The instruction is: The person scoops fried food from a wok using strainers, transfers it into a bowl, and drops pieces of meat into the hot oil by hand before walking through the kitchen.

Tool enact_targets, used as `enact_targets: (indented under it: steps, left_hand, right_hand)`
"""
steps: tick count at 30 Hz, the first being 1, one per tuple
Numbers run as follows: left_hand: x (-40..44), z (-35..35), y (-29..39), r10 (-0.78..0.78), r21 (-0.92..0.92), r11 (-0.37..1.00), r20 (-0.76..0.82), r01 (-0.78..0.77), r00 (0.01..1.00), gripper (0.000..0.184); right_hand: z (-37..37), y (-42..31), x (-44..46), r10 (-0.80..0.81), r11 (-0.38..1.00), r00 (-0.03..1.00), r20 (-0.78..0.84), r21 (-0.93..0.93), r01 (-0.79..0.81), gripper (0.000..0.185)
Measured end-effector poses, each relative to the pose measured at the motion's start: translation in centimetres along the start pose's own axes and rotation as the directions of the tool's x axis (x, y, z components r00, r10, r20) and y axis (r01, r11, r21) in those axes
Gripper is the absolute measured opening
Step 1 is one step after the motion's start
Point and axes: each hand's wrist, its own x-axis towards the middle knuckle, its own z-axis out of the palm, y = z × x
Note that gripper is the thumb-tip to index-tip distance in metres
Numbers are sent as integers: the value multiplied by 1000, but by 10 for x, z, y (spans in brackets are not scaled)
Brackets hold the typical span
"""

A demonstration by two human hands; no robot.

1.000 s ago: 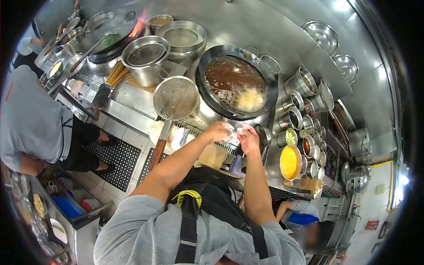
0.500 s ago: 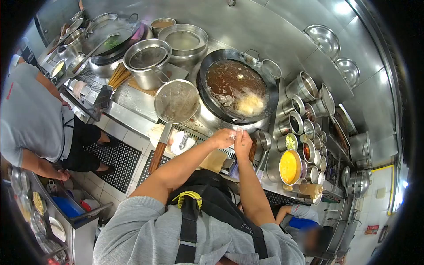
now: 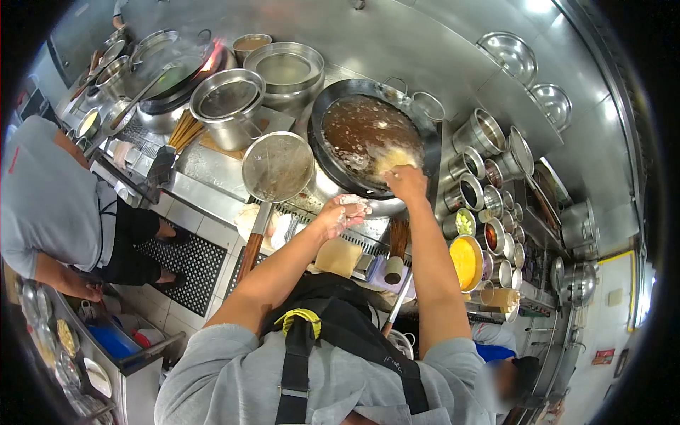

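A large black wok holds brown bubbling oil, with pale foam and frying pieces at its near right side. My right hand is over the wok's near edge, beside the foam, fingers pointing down and drawn together; what they hold is hidden. My left hand is just in front of the wok, palm up, with whitish floury food lying on its palm and fingers. Left of the wok rests a round mesh strainer with a wooden handle.
Metal pots stand behind the strainer. On the right are seasoning containers and a bowl of yellow liquid. Another person stands at the left near a smoking wok with flame; a further person is at the lower right.
My hands, together half a second ago, have parted. The right moved forward and right over the wok; the left moved slightly left and turned palm up. A ladle near my right arm has shifted.
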Motion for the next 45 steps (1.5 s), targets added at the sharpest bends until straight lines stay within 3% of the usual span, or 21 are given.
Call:
enact_targets:
  steps: [2,3,6,7,8,9,10,12,15,17,22,24,25,28,30,31,32,34,37,40,45]
  left_hand:
    - [-4,-13,3,8,-13,1000,-29,-9,1000,20]
    - [-4,-20,5,3,-36,999,-50,-5,999,19]
    - [11,-46,-8,-16,0,1000,-31,16,999,21]
    - [7,-35,-8,-11,19,1000,-90,13,996,23]
    - [14,-38,-16,-35,121,992,-87,45,996,24]
    - [23,-39,-28,-45,110,993,-43,50,998,23]
    - [44,-42,-48,-14,35,999,38,13,999,24]
    - [3,-1,-17,-23,257,966,181,-25,983,25]
    - [-8,18,-13,-23,472,878,-121,78,992,47]
    - [-8,18,-12,-20,551,833,-61,50,998,48]
    - [2,2,-15,-28,446,892,-106,73,994,36]
    - [9,-11,-13,57,546,838,-122,19,991,40]
    - [16,-12,-18,80,591,806,-111,1,991,43]
    - [10,-22,-12,124,590,800,7,-104,992,34]
    - [24,-41,-22,74,534,839,84,-107,994,25]
    - [-3,-17,-2,68,614,789,-51,-23,996,19]
    - [-1,-14,2,-9,693,721,-37,32,999,17]
    - [1,-19,-4,-48,560,824,-87,88,995,21]
    - [-4,-29,2,-93,287,952,-47,102,995,24]
    - [-15,-10,16,-129,303,938,-137,166,982,25]
    - [-3,-7,12,-40,450,888,-125,92,991,24]
  right_hand:
    - [-17,-7,-8,-36,996,991,-132,80,47,27]
    - [-14,0,-15,-54,959,984,-169,265,98,28]
    - [-34,-24,-69,121,830,985,126,532,-170,27]
    - [-21,-25,-84,168,674,915,367,634,-378,28]
    - [-4,-27,-96,89,533,895,438,738,-414,32]
    - [6,-35,-105,67,525,880,471,734,-432,47]
    - [9,-47,-112,47,334,874,484,817,-470,59]
    - [25,-48,-118,-7,179,900,435,886,-427,53]
    - [42,-26,-119,27,338,891,453,835,-435,37]
    - [51,-17,-123,37,489,938,346,812,-319,31]
    - [53,-27,-118,32,427,936,350,842,-330,20]
    - [56,-26,-116,-12,392,932,362,859,-329,17]
    - [59,-25,-113,-4,367,927,376,862,-348,9]
    - [52,-37,-104,101,477,916,389,789,-387,11]
    - [74,-29,-101,94,440,905,414,798,-411,15]
    - [81,-30,-101,90,501,937,339,797,-336,15]
    - [92,-25,-103,29,663,998,50,747,-57,17]
    - [101,-26,-101,83,645,987,139,748,-160,19]
    - [75,-36,-96,187,170,819,543,803,-571,22]
    - [68,-35,-100,120,89,842,525,839,-536,22]
    - [63,-28,-102,79,287,892,446,846,-449,24]
